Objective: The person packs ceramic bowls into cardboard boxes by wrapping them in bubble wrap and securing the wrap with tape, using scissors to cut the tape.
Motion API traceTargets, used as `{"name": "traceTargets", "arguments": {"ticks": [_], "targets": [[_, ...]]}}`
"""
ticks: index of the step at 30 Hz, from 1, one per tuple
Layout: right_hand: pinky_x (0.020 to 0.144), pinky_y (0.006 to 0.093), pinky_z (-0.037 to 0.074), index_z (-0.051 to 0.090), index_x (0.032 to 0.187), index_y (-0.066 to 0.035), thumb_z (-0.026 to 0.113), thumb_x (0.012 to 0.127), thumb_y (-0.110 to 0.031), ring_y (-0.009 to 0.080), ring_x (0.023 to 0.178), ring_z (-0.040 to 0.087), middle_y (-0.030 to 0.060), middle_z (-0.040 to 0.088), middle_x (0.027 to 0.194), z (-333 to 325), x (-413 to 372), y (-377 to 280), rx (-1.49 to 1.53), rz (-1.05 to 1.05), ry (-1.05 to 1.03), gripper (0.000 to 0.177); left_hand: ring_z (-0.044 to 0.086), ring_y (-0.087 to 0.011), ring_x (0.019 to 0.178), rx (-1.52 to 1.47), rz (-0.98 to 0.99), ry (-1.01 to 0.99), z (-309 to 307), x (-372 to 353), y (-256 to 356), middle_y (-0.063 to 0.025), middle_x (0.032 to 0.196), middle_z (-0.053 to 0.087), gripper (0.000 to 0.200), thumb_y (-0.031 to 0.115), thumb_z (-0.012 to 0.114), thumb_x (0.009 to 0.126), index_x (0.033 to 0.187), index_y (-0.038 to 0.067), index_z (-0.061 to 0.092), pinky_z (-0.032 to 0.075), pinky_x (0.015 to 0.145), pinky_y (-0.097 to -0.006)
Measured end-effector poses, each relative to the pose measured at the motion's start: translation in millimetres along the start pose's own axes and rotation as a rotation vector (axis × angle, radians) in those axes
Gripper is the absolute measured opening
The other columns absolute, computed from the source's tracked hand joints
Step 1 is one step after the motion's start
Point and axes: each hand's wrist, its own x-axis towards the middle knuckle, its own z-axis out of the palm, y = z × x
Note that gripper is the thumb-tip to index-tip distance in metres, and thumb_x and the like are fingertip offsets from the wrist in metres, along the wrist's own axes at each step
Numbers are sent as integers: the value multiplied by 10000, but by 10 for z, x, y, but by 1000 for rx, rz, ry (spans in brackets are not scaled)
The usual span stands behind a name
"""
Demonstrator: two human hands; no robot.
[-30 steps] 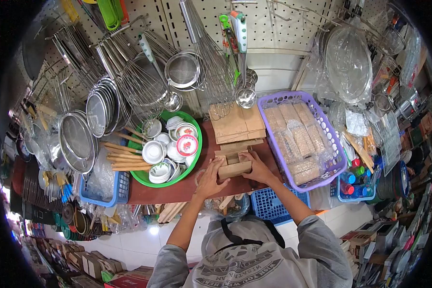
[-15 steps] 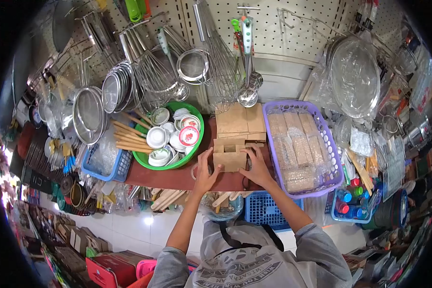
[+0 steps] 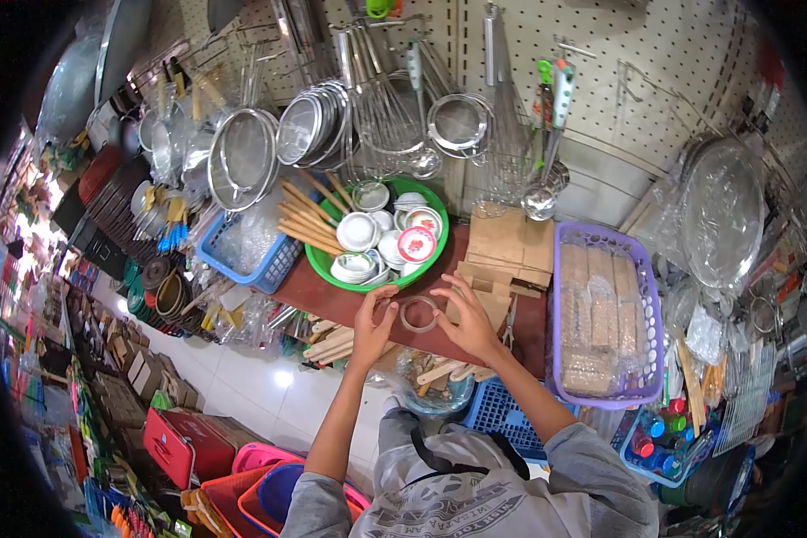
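Observation:
A round roll of clear tape (image 3: 419, 314) lies on the red-brown tabletop (image 3: 323, 285) between my hands. My left hand (image 3: 374, 325) is to the left of the roll, fingers apart, holding nothing. My right hand (image 3: 465, 316) is spread at the roll's right side, its thumb close to the rim; whether it touches cannot be made out. Behind my right hand is a small folded cardboard piece (image 3: 491, 303), partly hidden by the fingers. Flat brown cardboard pieces (image 3: 509, 244) are stacked farther back.
A green basin (image 3: 431, 262) of small bowls and wooden-handled tools stands at the back left. To the right is a purple basket (image 3: 560, 309) of bubble-wrapped packs. Whisks and strainers (image 3: 458, 124) hang behind. A blue basket (image 3: 502, 414) sits below the front edge.
The view has turned left, so the scene sits farther right. My hands have left the folded cardboard piece and are now around the tape roll, with fingers spread.

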Motion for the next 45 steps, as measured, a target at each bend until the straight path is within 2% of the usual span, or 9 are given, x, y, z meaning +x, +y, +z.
{"name": "traceTargets", "arguments": {"ticks": [6, 11, 15, 19, 22, 25, 30, 41, 45], "targets": [[1205, 510, 266, 573, 1312, -115, 641, 927, -156, 369, 1445, 351, 168, 477, 1454, 403, 471, -76, 29, 0, -101, 393, 592, -207, 1190, 57, 28, -16, -307, 271, 2, -116, 1206, 656, 262, 34, 594, 963, 1222, 0, 614, 433, 1042, -332], [1118, 456, 394, 547, 1317, -97, 667, 854, -124, 395, 1323, 455, 176, 486, 1395, 636, 936, 111, -173, -69, -93, 479, 610, -171, 1122, 300, 150, -126, -495, 714, -109, -80, 1165, 669, 262, 36, 587, 970, 1230, 13, 618, 447, 1017, -315], [1059, 453, 433, 554, 1281, -89, 733, 768, -135, 380, 1258, 499, 155, 545, 1297, 732, 1218, 229, -278, 27, -68, 545, 619, -171, 1099, 215, 132, -178, -609, 1057, -334, -87, 1157, 677, 268, 22, 597, 952, 1217, 23, 632, 456, 999, -318], [981, 466, 467, 543, 1207, -28, 768, 731, -147, 384, 1148, 546, 198, 573, 1203, 792, 1387, 228, -463, 233, -81, 540, 659, -255, 1048, 198, 139, -243, -608, 1239, -424, -129, 1153, 672, 310, 12, 611, 911, 1220, 19, 623, 498, 951, -361], [956, 471, 474, 535, 1186, -21, 764, 738, -151, 395, 1102, 558, 211, 592, 1157, 895, 1414, 409, -579, 185, -39, 519, 667, -304, 1025, 263, 118, -304, -559, 1327, -388, -163, 1154, 669, 307, 48, 614, 908, 1212, 10, 622, 506, 933, -381], [936, 470, 489, 538, 1193, -24, 763, 746, -154, 398, 1078, 583, 206, 611, 1131, 905, 1416, 458, -536, 186, -29, 517, 647, -352, 1039, 343, 177, -335, -502, 1372, -379, -189, 1125, 661, 302, 57, 629, 889, 1189, 28, 634, 504, 921, -407], [834, 449, 535, 720, 992, -25, 724, 793, -113, 376, 926, 659, 182, 697, 957, 884, 1341, 420, -365, 121, 130, 218, 635, -376, 1030, 443, 251, -316, -359, 1366, -355, -191, 1095, 668, 280, 54, 646, 879, 1158, 38, 643, 508, 900, -424], [794, 340, 563, 753, 1053, -27, 714, 873, -94, 269, 859, 727, 198, 733, 935, 727, 1403, 292, -149, 271, 56, 196, 624, -370, 1063, 242, 222, -278, -449, 1344, -361, -178, 1109, 652, 305, 37, 633, 885, 1189, 33, 613, 497, 928, -444], [785, 338, 572, 751, 1059, -28, 691, 906, -124, 279, 855, 746, 204, 732, 944, 700, 1368, 227, -158, 305, 185, 190, 572, -366, 1125, 356, 447, -294, -494, 1334, -301, -185, 1171, 620, 337, 7, 567, 904, 1241, 23, 573, 457, 975, -438]]}}
